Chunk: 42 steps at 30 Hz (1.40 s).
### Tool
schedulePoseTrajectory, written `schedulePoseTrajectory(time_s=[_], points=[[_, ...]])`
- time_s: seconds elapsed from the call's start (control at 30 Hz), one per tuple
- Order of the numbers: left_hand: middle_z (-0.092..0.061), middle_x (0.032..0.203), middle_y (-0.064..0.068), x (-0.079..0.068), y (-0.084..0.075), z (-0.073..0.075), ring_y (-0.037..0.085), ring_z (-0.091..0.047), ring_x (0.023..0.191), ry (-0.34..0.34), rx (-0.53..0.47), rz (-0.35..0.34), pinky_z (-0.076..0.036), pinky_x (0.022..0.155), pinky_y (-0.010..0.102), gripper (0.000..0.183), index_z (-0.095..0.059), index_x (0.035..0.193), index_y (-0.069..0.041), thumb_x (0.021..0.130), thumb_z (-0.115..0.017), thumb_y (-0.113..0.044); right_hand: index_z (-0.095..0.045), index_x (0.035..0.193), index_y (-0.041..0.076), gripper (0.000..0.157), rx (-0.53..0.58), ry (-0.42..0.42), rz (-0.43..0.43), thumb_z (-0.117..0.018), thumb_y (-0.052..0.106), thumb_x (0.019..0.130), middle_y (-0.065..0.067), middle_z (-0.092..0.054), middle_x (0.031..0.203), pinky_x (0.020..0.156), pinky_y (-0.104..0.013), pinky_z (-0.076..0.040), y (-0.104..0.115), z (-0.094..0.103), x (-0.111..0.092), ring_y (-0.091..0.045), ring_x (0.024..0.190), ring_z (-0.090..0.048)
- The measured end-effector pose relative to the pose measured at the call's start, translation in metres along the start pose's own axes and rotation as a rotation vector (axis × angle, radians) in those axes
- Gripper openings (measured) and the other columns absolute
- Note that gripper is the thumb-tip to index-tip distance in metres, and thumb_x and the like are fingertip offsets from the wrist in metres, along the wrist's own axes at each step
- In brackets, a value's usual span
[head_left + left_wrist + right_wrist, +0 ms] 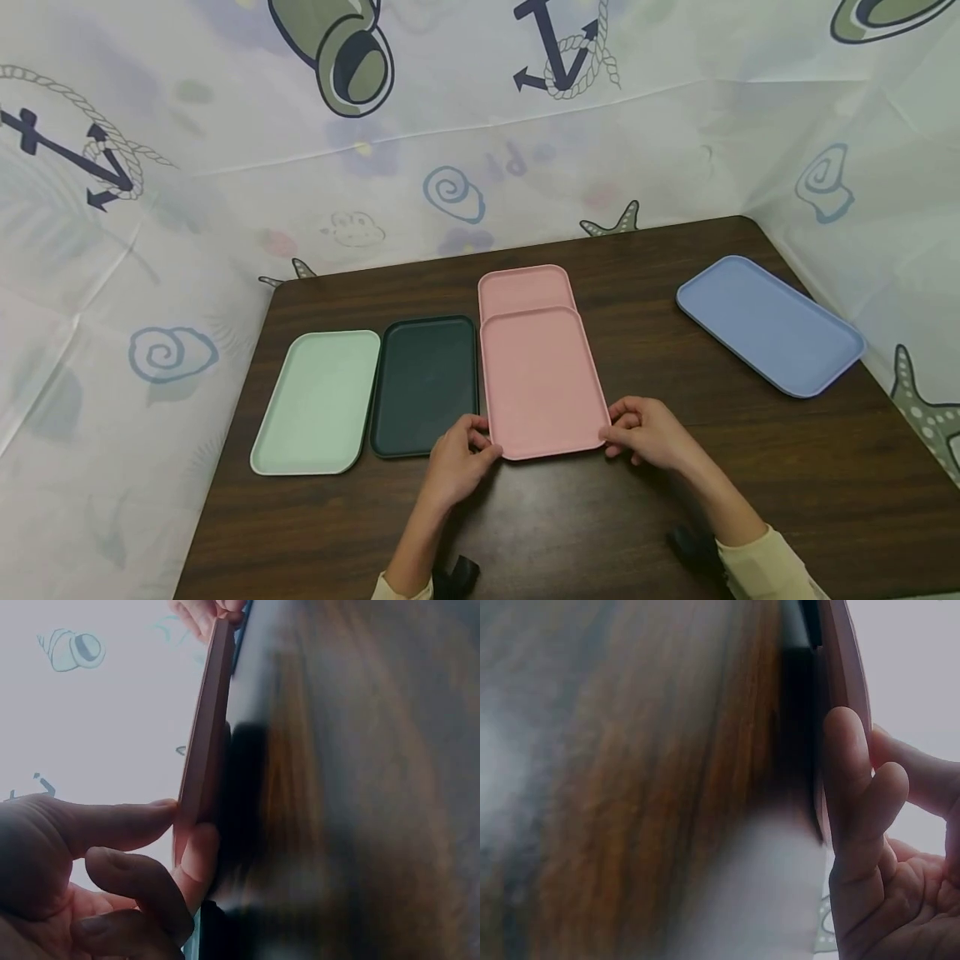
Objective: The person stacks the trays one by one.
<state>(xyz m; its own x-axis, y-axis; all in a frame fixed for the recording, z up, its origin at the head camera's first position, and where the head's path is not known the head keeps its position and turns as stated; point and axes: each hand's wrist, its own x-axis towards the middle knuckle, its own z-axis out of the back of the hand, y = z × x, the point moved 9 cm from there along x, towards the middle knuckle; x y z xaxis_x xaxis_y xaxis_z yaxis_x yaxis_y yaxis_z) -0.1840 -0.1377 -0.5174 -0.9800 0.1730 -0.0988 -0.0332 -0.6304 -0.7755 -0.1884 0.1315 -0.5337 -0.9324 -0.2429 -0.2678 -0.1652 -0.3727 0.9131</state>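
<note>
Pink tray (546, 387), held at its two near corners: the left hand (459, 460) pinches one and the right hand (649, 432) the other, thumbs above the rim and fingers below. Straight beyond the grip, a second pink tray (525, 290) lies partly covered by the held one. Just left of the grip, a dark green tray (425, 383) sits close against the pink side, with a pale green tray (317, 402) beside it. Well right of the right hand and farther off, a blue tray (771, 325) rests on the brown table (570, 533).
</note>
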Motion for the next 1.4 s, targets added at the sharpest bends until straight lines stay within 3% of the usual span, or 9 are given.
schedulePoseTrajectory(time_s=[0.23,0.43,0.67,1.0,1.4], points=[[-0.065,0.073,-0.01,0.01,-0.002,0.01,0.012,-0.054,0.067,-0.074,0.129,0.028,-0.046,0.075,0.042,0.031,-0.066,0.113,-0.007,0.085,-0.074,-0.017,-0.055,0.109,-0.011,0.032,0.004,-0.013,0.005,-0.07,0.011,0.09,-0.012,-0.071,0.078,0.047,-0.031,-0.049,0.006,-0.001,0.013,-0.024,0.069,-0.071],[-0.063,0.072,-0.011,0.018,-0.006,0.016,0.01,-0.053,0.063,-0.132,0.196,0.016,-0.047,0.067,0.038,0.032,-0.068,0.114,-0.007,0.085,-0.074,-0.018,-0.056,0.11,-0.011,0.031,0.0,-0.035,-0.003,-0.069,0.011,0.091,-0.013,-0.072,0.08,0.048,-0.031,-0.049,0.008,0.0,0.023,-0.024,0.07,-0.071],[-0.062,0.075,-0.009,0.028,-0.009,0.018,0.011,-0.05,0.059,-0.158,0.206,0.037,-0.043,0.057,0.033,0.034,-0.069,0.118,-0.007,0.086,-0.073,-0.019,-0.059,0.111,-0.01,0.031,-0.017,-0.088,-0.029,-0.07,0.011,0.091,-0.013,-0.072,0.08,0.05,-0.032,-0.05,0.007,0.007,0.032,-0.024,0.069,-0.071],[-0.063,0.078,-0.008,0.044,-0.014,0.019,0.014,-0.056,0.069,-0.185,0.247,0.05,-0.048,0.065,0.039,0.035,-0.069,0.12,-0.009,0.088,-0.072,-0.021,-0.059,0.115,-0.007,0.032,-0.041,-0.163,-0.039,-0.07,0.012,0.092,-0.01,-0.072,0.078,0.05,-0.032,-0.051,0.01,0.017,0.045,-0.024,0.069,-0.071],[-0.061,0.075,-0.006,0.061,-0.013,0.019,0.014,-0.053,0.064,-0.187,0.24,0.041,-0.044,0.058,0.033,0.034,-0.069,0.122,-0.007,0.09,-0.07,-0.02,-0.058,0.121,-0.003,0.035,-0.08,-0.201,-0.019,-0.068,0.017,0.094,-0.012,-0.073,0.083,0.051,-0.033,-0.051,0.013,0.024,0.058,-0.021,0.069,-0.071]])
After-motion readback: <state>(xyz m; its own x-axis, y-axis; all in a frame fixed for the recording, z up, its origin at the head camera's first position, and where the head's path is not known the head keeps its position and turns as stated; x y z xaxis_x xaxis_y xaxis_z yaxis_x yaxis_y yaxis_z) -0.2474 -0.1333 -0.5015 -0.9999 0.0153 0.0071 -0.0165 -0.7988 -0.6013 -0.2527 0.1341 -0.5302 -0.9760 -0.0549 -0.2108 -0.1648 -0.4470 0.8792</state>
